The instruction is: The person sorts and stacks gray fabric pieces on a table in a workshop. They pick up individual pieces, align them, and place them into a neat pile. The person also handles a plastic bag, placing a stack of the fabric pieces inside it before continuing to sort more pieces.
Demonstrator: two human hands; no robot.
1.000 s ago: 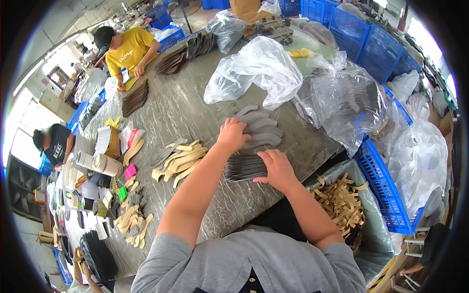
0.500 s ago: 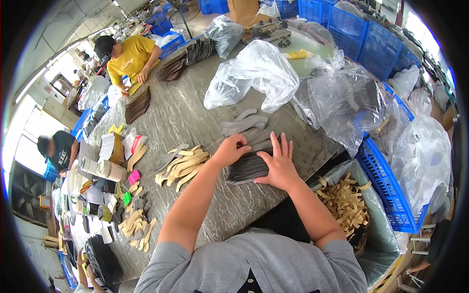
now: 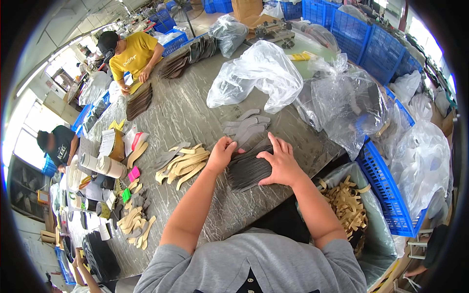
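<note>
A stack of dark grey curved strips (image 3: 248, 172) lies on the table in front of me, its layers fanned a little. My right hand (image 3: 283, 163) rests along the stack's right end, thumb and fingers spread apart. At the stack's upper left, my left hand (image 3: 222, 154) pinches the end of a lighter grey curved strip (image 3: 248, 136). That strip reaches up toward a few loose grey strips (image 3: 244, 119) just beyond the stack. Left of my left hand is a pile of beige strips (image 3: 181, 165) with some grey ones among them.
Clear plastic bags (image 3: 256, 75) lie on the far table. A blue crate (image 3: 391, 183) and a lined bin of beige scraps (image 3: 346, 207) stand at my right. Paper cups (image 3: 110, 168) and small pieces crowd the left side. A co-worker in yellow (image 3: 134, 56) handles strips across the table.
My left hand has drawn back slightly to the left, and the grey strip in it now shows by the loose ones. The dark stack looks more turned and fanned; my right hand stays on it.
</note>
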